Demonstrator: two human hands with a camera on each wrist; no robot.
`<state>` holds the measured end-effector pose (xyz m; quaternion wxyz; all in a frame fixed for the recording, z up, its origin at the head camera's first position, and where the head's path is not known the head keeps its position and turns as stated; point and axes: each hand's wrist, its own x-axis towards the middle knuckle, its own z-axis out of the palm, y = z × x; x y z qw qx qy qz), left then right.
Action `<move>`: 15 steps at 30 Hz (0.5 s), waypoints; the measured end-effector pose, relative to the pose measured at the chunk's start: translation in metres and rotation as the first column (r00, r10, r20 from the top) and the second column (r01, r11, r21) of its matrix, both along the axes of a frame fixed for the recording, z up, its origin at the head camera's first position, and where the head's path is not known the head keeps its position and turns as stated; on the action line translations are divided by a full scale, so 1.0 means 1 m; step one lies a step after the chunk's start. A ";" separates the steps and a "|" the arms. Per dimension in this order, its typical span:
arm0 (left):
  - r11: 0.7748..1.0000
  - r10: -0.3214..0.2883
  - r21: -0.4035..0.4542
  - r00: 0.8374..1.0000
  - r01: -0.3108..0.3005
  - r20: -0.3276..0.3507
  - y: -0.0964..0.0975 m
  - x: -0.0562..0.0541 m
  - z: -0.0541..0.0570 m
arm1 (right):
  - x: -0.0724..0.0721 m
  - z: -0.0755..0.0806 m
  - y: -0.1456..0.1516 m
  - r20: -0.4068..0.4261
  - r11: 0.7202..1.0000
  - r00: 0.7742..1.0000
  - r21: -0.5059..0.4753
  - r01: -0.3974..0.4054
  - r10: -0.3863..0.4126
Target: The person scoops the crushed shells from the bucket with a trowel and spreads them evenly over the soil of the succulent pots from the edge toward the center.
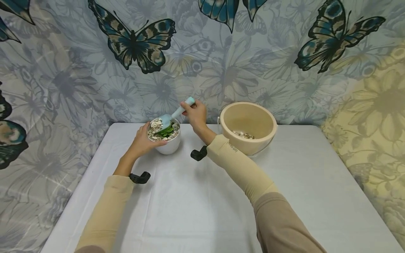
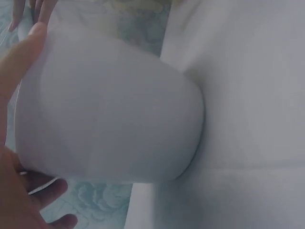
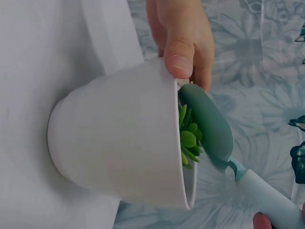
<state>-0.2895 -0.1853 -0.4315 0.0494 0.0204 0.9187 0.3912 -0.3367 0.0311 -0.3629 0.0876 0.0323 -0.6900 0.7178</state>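
A white flower pot (image 1: 168,148) stands at the far left of the table, with pale pebbles (image 1: 172,134) and a green succulent (image 3: 189,138) inside its rim. My left hand (image 1: 142,141) grips the pot around its rim, thumb on the near side and fingers along the left. My right hand (image 1: 197,115) holds a light blue trowel (image 3: 209,125) by its handle. The trowel's blade tilts down over the pot's left part, close above the succulent, with pebbles in front of it. In the left wrist view the pot's wall (image 2: 109,105) hides its contents.
To the right of the pot stands a cream bucket (image 1: 248,114) with some pebbles (image 1: 243,135) at its bottom. A white cloth covers the table (image 1: 190,203). Behind its back edge hangs a butterfly-print fabric (image 1: 227,70).
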 end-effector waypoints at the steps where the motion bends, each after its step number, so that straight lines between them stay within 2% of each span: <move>1: 1.000 -0.018 0.012 1.000 0.018 0.003 -0.001 -0.001 0.000 | 0.000 0.000 0.000 -0.002 1.000 1.000 0.009 0.001 -0.001; 4: 0.997 -0.049 0.057 0.999 0.048 0.020 -0.003 -0.006 0.000 | 0.001 0.001 -0.001 -0.015 1.000 1.000 0.028 0.001 -0.001; 6: 0.995 -0.049 0.091 0.998 0.046 0.029 -0.004 -0.008 -0.003 | 0.001 0.000 -0.002 -0.020 1.000 1.000 0.019 0.000 0.001; 10: 0.994 -0.019 0.112 1.000 0.017 0.016 -0.004 -0.005 -0.006 | 0.002 -0.002 -0.003 -0.027 1.000 1.000 0.003 0.000 0.000; 15: 0.995 0.012 0.097 1.000 -0.013 0.007 -0.001 0.000 -0.005 | 0.004 -0.004 -0.002 -0.010 0.999 0.999 -0.008 0.031 -0.031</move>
